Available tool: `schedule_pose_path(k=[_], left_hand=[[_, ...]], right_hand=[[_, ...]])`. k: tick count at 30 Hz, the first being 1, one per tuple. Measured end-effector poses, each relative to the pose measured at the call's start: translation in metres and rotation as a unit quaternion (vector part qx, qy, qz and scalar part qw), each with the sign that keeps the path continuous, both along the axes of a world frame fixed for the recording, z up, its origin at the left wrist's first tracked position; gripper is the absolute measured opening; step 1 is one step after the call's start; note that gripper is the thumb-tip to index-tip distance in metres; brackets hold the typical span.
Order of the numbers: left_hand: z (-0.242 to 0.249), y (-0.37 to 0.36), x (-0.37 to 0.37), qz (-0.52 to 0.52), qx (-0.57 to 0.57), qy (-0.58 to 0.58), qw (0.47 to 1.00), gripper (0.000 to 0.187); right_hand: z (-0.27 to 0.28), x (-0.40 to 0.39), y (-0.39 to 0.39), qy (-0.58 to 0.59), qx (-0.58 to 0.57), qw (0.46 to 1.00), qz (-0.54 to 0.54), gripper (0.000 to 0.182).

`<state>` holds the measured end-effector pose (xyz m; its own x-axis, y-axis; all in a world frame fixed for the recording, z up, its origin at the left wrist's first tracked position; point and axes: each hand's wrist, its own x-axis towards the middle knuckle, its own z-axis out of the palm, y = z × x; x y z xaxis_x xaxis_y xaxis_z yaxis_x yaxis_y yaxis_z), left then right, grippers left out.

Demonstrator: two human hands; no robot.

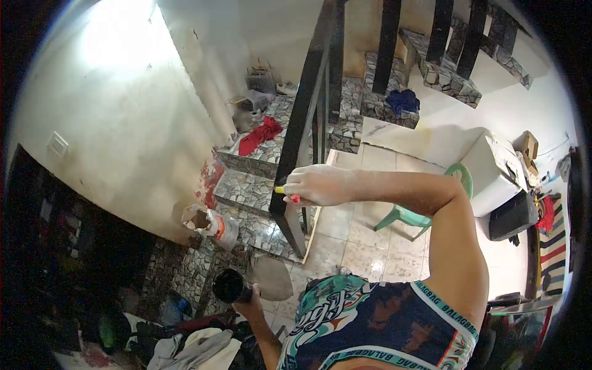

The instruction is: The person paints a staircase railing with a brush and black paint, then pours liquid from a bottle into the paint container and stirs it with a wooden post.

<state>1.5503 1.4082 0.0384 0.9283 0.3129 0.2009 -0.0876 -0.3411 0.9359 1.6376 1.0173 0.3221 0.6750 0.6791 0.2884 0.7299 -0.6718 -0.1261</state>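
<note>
My right hand (317, 185) is closed round a brush handle (280, 190), whose yellow end shows to its left and a red part below the fingers. It is at the dark railing post (288, 161) beside the stairs; the brush's bristles cannot be made out. Lower down, my left hand (250, 302) grips a dark container (229, 285) with a black inside, its mouth facing up. A greyish flat round shape (271, 277) lies just right of the container.
Stone-patterned steps (246, 188) rise behind the railing, with a red cloth (260, 135) on them. An open sack (209, 225) stands left of the steps. A green chair (404, 216) and white appliance (490, 163) are at the right. Clothes (197, 351) lie at the bottom.
</note>
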Motion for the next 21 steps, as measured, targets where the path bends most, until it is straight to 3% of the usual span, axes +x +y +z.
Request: schedule_pose_path(k=[1, 4, 9, 12, 13, 16, 18, 19, 20, 21], left_hand=[[0.001, 0.001, 0.001, -0.005, -0.046, 0.0, 0.999, 0.059], [0.001, 0.013, 0.001, -0.014, -0.003, 0.002, 1.0, 0.058], [-0.014, 0.033, -0.001, 0.003, 0.05, 0.05, 0.997, 0.056], [-0.007, 0.03, 0.001, -0.027, -0.032, -0.003, 0.999, 0.054], [-0.003, 0.031, 0.0, -0.044, -0.076, -0.033, 0.996, 0.053], [-0.003, 0.04, -0.004, -0.034, -0.057, -0.015, 0.998, 0.051], [-0.024, 0.052, -0.002, -0.03, -0.087, -0.018, 0.996, 0.051], [-0.029, 0.056, -0.001, -0.024, -0.095, 0.001, 0.995, 0.052], [-0.032, 0.061, 0.001, -0.019, -0.103, 0.02, 0.994, 0.052], [-0.027, 0.065, -0.001, -0.009, -0.094, 0.065, 0.993, 0.053]], right_hand=[[0.004, -0.007, 0.004, 0.008, 0.026, 1.0, -0.002, 0.017], [0.032, -0.014, -0.002, 0.111, 0.187, 0.969, -0.119, 0.017], [0.053, 0.053, -0.087, -0.035, 0.193, 0.952, -0.235, 0.017], [0.079, 0.048, -0.096, -0.085, 0.207, 0.924, -0.31, 0.021], [0.081, 0.043, -0.09, -0.145, 0.157, 0.922, -0.324, 0.022], [0.042, 0.035, -0.074, -0.213, 0.037, 0.933, -0.288, 0.02], [0.008, 0.019, -0.053, -0.16, 0.033, 0.969, -0.186, 0.016], [0.001, 0.005, -0.029, -0.081, -0.093, 0.971, -0.204, 0.017], [-0.008, -0.009, -0.009, -0.059, -0.068, 0.98, -0.176, 0.007], [-0.041, -0.014, -0.003, -0.155, -0.155, 0.966, -0.136, 0.009]])
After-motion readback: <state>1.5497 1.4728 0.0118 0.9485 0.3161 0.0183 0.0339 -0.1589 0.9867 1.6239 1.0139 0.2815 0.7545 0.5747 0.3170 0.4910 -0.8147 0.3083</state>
